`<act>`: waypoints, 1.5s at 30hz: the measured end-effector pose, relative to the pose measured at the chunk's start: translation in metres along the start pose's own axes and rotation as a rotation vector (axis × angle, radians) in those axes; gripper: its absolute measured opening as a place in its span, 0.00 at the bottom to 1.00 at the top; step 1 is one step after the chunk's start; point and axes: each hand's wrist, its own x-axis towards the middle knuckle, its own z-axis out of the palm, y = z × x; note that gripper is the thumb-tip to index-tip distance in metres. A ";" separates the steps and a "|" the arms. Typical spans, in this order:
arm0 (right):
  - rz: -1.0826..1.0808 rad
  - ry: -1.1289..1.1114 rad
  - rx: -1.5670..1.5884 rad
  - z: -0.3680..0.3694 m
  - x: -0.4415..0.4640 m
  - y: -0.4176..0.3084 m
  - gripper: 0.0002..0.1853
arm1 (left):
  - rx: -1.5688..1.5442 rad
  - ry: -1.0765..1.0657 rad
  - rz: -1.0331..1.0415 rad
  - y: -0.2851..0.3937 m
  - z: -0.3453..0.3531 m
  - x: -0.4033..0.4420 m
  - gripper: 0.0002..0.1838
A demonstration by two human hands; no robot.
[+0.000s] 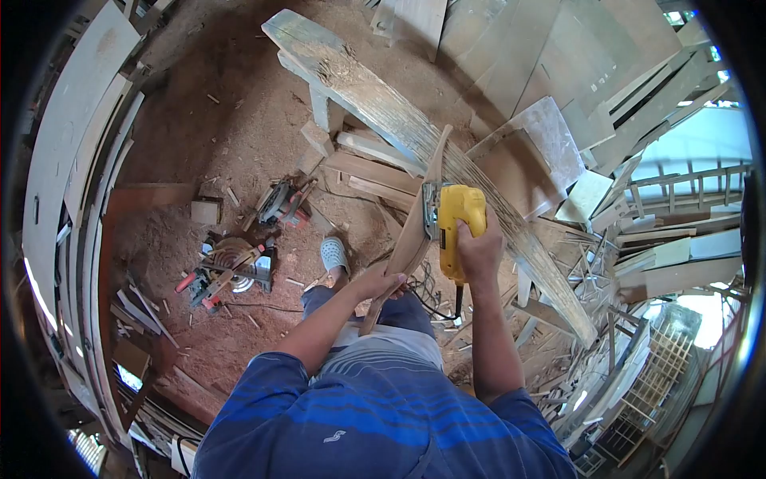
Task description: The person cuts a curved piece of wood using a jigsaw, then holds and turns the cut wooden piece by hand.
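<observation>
My right hand (pixel 481 242) is wrapped round the yellow body of a power tool (pixel 453 219), whose metal base lies against a curved wooden piece (pixel 412 241). A black cord runs down from the tool's end. With its fingers closed on the lower part of that wooden piece, my left hand (pixel 378 284) sits near my lap. The upper tip of the piece reaches over a long weathered plank bench (pixel 383 100). Exactly where the tool meets the wood is partly hidden by the tool.
On the sawdust-covered floor at the left are a circular saw (pixel 281 203) and another power tool (pixel 231 267). Wood offcuts (pixel 383 172) lie under the bench. Boards (pixel 80 160) lean at the far left, and large panels (pixel 550 56) stand at the upper right.
</observation>
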 end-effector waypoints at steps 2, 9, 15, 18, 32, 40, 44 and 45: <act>-0.017 -0.007 0.017 -0.001 0.000 -0.001 0.28 | -0.002 -0.006 0.009 0.000 -0.002 -0.001 0.23; -0.041 -0.037 0.033 -0.003 0.002 0.001 0.27 | 0.000 -0.013 -0.016 0.004 -0.003 -0.006 0.23; -0.056 -0.018 0.043 -0.001 0.001 0.001 0.27 | -0.022 -0.005 -0.024 0.006 -0.001 -0.006 0.23; -0.058 -0.002 0.045 0.001 0.002 0.003 0.27 | -0.011 -0.007 -0.027 0.003 -0.002 -0.005 0.23; -0.084 -0.012 0.018 0.003 0.009 -0.005 0.27 | -0.027 -0.018 -0.006 0.008 -0.002 -0.010 0.23; -0.102 -0.032 0.012 0.009 0.017 -0.001 0.32 | -0.028 -0.011 -0.007 0.012 -0.006 -0.012 0.24; -0.137 -0.040 -0.004 0.011 0.019 -0.003 0.32 | -0.027 -0.039 -0.004 0.012 -0.010 -0.013 0.24; -0.141 -0.038 -0.006 0.012 0.019 -0.002 0.32 | -0.024 -0.040 -0.004 0.010 -0.011 -0.013 0.25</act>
